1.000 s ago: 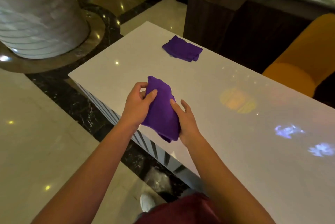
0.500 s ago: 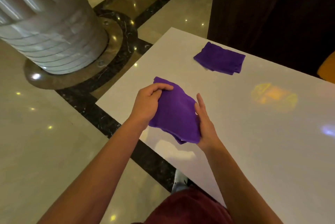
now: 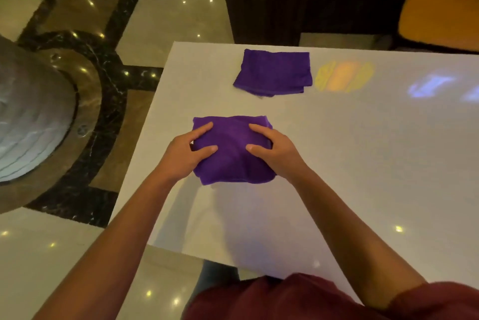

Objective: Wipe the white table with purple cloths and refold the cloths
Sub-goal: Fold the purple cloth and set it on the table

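Head view: both hands, left [image 3: 186, 152] and right [image 3: 276, 150], are gripping the near purple cloth [image 3: 232, 159] on the white bench [image 3: 363, 164]; a second folded cloth [image 3: 274, 72] is lying beyond. No writing is showing.

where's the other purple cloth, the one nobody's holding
In the head view the loose folded cloth lies on the white table near its far edge, beyond the cloth both hands hold, left of an orange reflection.

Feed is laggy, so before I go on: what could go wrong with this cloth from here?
1. Both hands, left and right, grip the near cloth at its sides; its bottom edge looks uneven, so the fold may slip.
2. It lies near the table's left edge; a sideways push could send it off.
3. A forward wipe could hit the far cloth.
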Tool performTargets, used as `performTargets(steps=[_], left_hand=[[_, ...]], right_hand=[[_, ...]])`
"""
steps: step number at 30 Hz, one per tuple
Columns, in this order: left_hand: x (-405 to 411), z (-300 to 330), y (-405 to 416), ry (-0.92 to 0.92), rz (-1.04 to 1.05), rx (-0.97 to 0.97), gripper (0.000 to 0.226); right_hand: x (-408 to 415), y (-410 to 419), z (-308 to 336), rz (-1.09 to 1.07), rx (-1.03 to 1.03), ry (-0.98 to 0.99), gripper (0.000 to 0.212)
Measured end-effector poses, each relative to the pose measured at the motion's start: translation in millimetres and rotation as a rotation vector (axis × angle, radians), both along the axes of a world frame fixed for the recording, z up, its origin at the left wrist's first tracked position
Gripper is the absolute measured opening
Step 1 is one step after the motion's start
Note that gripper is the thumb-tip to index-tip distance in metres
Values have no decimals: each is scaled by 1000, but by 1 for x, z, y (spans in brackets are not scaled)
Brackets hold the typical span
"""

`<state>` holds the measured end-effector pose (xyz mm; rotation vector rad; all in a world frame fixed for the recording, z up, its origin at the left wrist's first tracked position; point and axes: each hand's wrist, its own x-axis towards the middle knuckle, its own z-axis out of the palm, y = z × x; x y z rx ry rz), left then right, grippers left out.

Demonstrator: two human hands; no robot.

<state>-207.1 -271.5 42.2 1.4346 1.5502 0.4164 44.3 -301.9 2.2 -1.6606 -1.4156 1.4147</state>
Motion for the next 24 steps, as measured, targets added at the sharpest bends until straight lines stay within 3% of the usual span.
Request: performTargets(steps=[5,12,18,24], left_hand=[[-18,-28,82,150,-204,55,69],[-62,-31,223,200,-313,184,68],[-80,-46,319,246,-325,165,69],[-86,-93,357,336,-373,191,72]], right_hand=[[-39,48,-6,-53,7,-258,76],[-102,172,-14,-158,55,-452,81],[-127,276,-29,-92,72,-636,80],[-121,320,-52,48,55,-717,82]])
